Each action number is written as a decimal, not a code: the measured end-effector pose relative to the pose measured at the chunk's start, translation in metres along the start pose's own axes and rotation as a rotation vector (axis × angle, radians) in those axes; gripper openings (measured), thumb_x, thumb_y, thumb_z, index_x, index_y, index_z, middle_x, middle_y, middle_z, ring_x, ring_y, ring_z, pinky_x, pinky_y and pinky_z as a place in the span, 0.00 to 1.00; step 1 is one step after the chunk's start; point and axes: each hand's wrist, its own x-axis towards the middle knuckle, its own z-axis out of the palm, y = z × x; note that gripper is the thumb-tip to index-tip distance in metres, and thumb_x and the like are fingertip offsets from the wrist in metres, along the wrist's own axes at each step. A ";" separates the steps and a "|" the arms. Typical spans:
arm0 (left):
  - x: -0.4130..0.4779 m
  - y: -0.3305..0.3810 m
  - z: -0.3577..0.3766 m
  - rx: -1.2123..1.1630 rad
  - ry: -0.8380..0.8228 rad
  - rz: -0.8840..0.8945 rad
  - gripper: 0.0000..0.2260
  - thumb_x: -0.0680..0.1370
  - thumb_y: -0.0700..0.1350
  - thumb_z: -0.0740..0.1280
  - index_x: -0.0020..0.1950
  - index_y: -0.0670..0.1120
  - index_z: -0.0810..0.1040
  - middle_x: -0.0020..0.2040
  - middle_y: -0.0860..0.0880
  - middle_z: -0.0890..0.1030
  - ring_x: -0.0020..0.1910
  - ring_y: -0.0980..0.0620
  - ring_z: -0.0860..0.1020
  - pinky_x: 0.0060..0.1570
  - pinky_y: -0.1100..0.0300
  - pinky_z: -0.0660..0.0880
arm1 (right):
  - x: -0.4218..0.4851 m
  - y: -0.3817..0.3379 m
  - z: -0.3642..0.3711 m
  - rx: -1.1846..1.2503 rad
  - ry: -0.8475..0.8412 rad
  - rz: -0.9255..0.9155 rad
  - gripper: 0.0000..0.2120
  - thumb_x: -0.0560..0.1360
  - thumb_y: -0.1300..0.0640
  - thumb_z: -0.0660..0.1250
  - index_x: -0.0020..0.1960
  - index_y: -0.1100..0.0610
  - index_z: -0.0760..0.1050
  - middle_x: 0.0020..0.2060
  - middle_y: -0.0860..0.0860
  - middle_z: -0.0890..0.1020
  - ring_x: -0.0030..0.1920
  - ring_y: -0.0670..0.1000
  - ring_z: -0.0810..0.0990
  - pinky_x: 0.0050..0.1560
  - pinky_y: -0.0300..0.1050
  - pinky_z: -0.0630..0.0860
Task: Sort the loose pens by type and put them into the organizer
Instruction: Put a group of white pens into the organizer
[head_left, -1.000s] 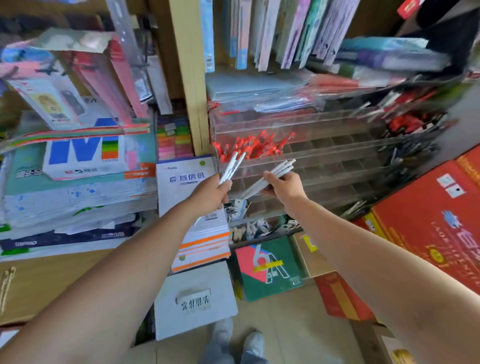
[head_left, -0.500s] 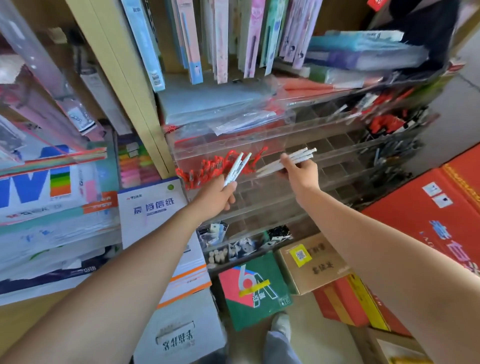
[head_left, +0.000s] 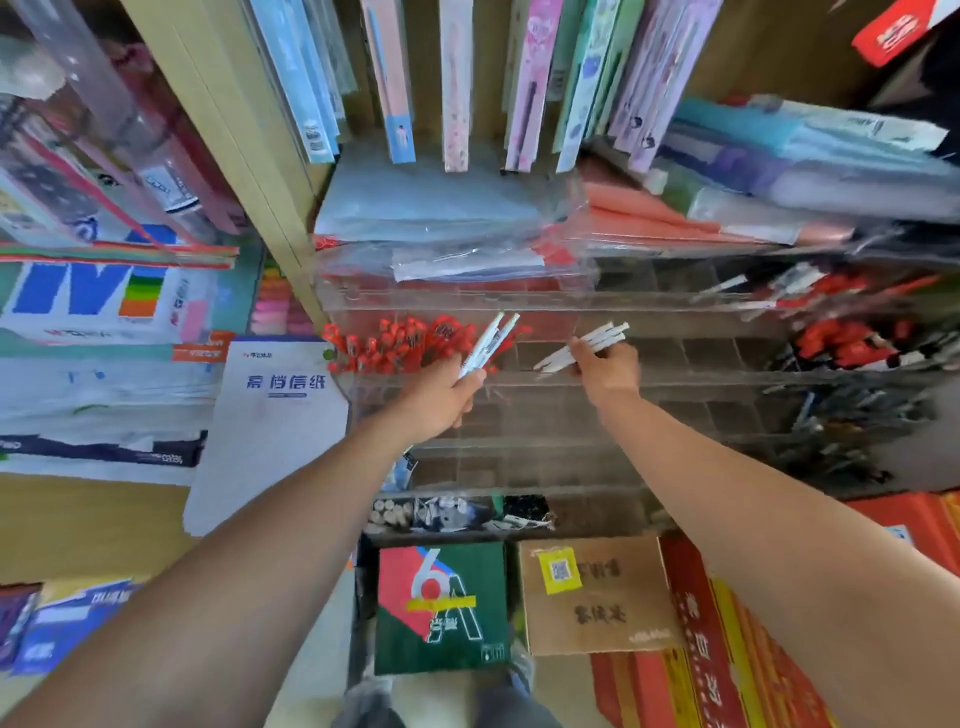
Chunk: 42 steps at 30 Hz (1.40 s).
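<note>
pens (head_left: 487, 344) before organizer (head_left: 675, 358), boxes (head_left: 597, 597) below

The head-worn view (wide-angle) looks forward and down, near the organizer (head_left: 545, 431).

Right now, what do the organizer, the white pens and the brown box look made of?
Organizer: clear rigid plastic, likely acrylic, glossy; red pens show through it. White pens: probably smooth plastic; even white barrels, slight sheen. Brown box: cardboard, matte; dull tan face with printed ink and a yellow sticker.
</note>
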 end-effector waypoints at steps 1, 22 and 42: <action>0.001 0.000 0.002 -0.013 0.010 -0.014 0.09 0.83 0.49 0.56 0.56 0.43 0.69 0.36 0.48 0.72 0.33 0.51 0.70 0.38 0.52 0.70 | 0.004 0.001 0.000 -0.031 -0.017 0.001 0.09 0.74 0.55 0.70 0.43 0.62 0.80 0.38 0.56 0.82 0.36 0.53 0.79 0.41 0.46 0.76; 0.012 0.035 0.029 0.161 -0.194 0.033 0.10 0.82 0.52 0.58 0.52 0.45 0.71 0.38 0.49 0.74 0.33 0.52 0.71 0.35 0.57 0.70 | -0.031 -0.010 -0.034 0.325 -0.591 0.015 0.15 0.73 0.48 0.71 0.50 0.57 0.73 0.36 0.50 0.77 0.29 0.45 0.70 0.27 0.37 0.66; 0.005 0.046 0.026 0.401 -0.082 -0.004 0.10 0.79 0.45 0.65 0.59 0.45 0.71 0.45 0.47 0.79 0.42 0.48 0.79 0.43 0.52 0.78 | -0.030 -0.017 -0.062 0.423 -0.278 0.093 0.04 0.76 0.63 0.68 0.42 0.62 0.77 0.32 0.54 0.76 0.28 0.45 0.72 0.29 0.35 0.71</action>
